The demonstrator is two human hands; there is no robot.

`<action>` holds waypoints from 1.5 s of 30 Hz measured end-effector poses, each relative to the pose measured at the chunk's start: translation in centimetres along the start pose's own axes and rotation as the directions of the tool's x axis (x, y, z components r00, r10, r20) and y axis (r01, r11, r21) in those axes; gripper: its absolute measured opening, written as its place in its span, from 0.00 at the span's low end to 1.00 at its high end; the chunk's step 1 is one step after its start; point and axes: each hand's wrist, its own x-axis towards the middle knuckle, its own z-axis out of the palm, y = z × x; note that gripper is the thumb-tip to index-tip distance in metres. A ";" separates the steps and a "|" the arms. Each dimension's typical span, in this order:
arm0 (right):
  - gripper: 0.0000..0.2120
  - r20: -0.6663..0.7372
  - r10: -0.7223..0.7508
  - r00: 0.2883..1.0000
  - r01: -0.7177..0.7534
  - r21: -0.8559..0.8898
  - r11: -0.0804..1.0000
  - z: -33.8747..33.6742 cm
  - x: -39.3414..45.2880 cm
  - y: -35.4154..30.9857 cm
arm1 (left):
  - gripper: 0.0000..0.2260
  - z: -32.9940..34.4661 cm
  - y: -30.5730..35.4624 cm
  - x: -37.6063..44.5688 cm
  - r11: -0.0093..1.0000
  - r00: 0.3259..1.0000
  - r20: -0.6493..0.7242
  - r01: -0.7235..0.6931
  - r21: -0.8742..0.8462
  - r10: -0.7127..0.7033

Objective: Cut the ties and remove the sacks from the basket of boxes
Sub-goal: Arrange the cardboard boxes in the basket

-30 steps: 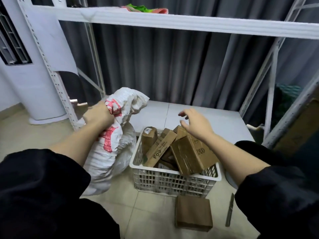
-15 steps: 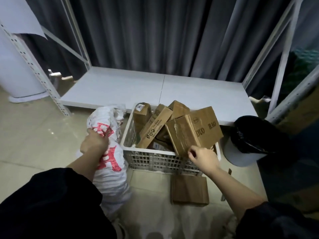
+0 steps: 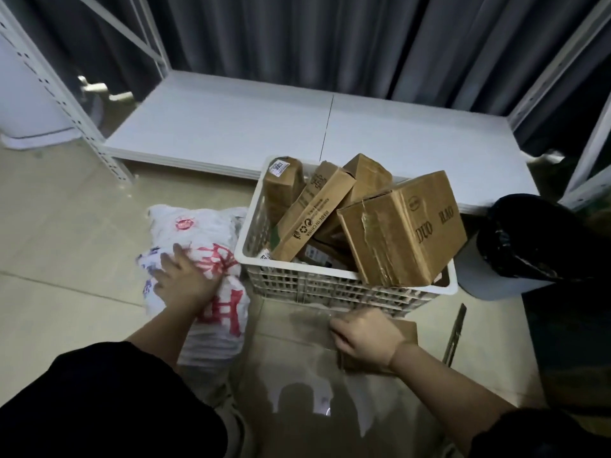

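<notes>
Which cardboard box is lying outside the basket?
The flat brown box on the floor before the white basket, under the right hand; the others stand inside.

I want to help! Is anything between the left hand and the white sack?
No, nothing visible is in the way. The left hand already rests flat on the white sack, which lies on the floor beside the basket, outside it.

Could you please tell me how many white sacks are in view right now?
1: the sack lies on the floor left of the basket, under the left hand. Others may be hidden.
</notes>
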 end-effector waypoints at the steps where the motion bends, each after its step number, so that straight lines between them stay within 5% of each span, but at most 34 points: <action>1: 0.08 0.044 0.058 0.997 -0.058 0.010 0.998 0.6 -0.2 0.2 | 0.44 0.4 0.2 -0.3 0.994 0.993 -0.087 -0.070 0.090 0.078; 3: 0.12 0.150 0.180 0.972 -0.183 0.012 0.983 1.2 -1.0 0.5 | 0.37 1.0 1.2 -1.4 0.937 0.929 -0.207 -0.258 0.234 0.307; 5: 0.17 0.284 0.287 0.915 -0.306 0.024 0.952 1.5 -2.1 0.9 | 0.26 1.2 2.9 -2.9 0.828 0.780 -0.285 -0.499 0.253 0.557; 8: 0.15 0.440 0.483 0.757 -0.531 -0.017 0.847 2.2 -4.4 2.1 | 0.10 2.7 5.8 -6.3 0.504 0.495 -0.094 -0.843 0.187 0.864; 10: 0.15 0.500 0.642 0.581 -0.715 -0.062 0.696 3.2 -6.2 2.9 | 0.08 4.8 7.6 -8.7 0.412 0.413 0.111 -0.910 0.038 0.904; 12: 0.20 0.565 0.734 0.377 -0.881 -0.027 0.473 4.6 -8.1 3.9 | 0.14 8.5 9.0 -10.6 0.585 0.530 0.328 -0.806 -0.091 0.782; 15: 0.29 0.624 0.768 0.142 -0.990 0.108 0.095 7.0 -10.0 5.2 | 0.28 14.2 10.3 -12.6 0.900 0.646 0.627 -0.346 -0.265 0.434; 17: 0.34 0.646 0.763 0.025 -0.965 0.214 -0.150 8.8 -10.8 5.8 | 0.34 17.3 10.9 -13.5 0.950 0.595 0.753 -0.066 -0.304 0.282; 19: 0.38 0.683 0.727 -0.069 -0.889 0.288 -0.356 10.6 -11.4 6.3 | 0.38 19.8 10.9 -14.1 0.956 0.538 0.816 0.063 -0.288 0.210; 22: 0.36 0.789 0.605 -0.106 -0.707 0.367 -0.604 12.6 -12.0 6.8 | 0.34 22.2 10.8 -15.4 0.953 0.481 0.867 0.182 -0.244 0.129; 25: 0.34 0.779 0.604 -0.168 -0.711 0.328 -0.621 13.2 -11.7 6.2 | 0.13 22.0 11.5 -16.3 0.916 0.462 0.884 0.321 -0.241 0.071; 27: 0.32 0.718 0.655 -0.233 -0.872 0.143 -0.467 12.4 -11.6 5.9 | 0.18 21.4 11.6 -16.4 0.877 0.473 0.881 0.416 -0.240 0.017; 30: 0.28 0.681 0.699 -0.219 -0.884 0.165 -0.437 10.0 -10.1 4.8 | 0.24 20.0 10.7 -15.5 0.875 0.568 0.823 0.405 -0.266 -0.013; 34: 0.31 0.768 0.614 -0.181 -0.596 0.411 -0.690 7.2 -7.7 2.4 | 0.34 16.9 8.7 -13.2 0.885 0.655 0.754 0.327 -0.332 0.041; 37: 0.32 0.916 0.389 -0.096 -0.413 0.319 -0.853 4.8 -6.3 -0.6 | 0.28 11.2 8.0 -13.1 0.862 0.703 0.704 0.294 -0.413 0.097; 39: 0.32 0.948 0.317 -0.021 -0.390 0.284 -0.876 3.4 -5.5 -2.5 | 0.24 8.4 7.4 -12.8 0.846 0.731 0.668 0.260 -0.465 0.143; 42: 0.27 0.958 0.255 0.127 -0.384 0.285 -0.878 0.2 -3.8 -5.0 | 0.35 3.5 6.5 -12.8 0.863 0.782 0.584 0.125 -0.490 0.218; 45: 0.22 0.927 0.208 0.312 -0.389 0.324 -0.863 -3.2 -1.7 -6.6 | 0.35 -1.8 5.8 -12.0 0.860 0.812 0.488 -0.034 -0.509 0.321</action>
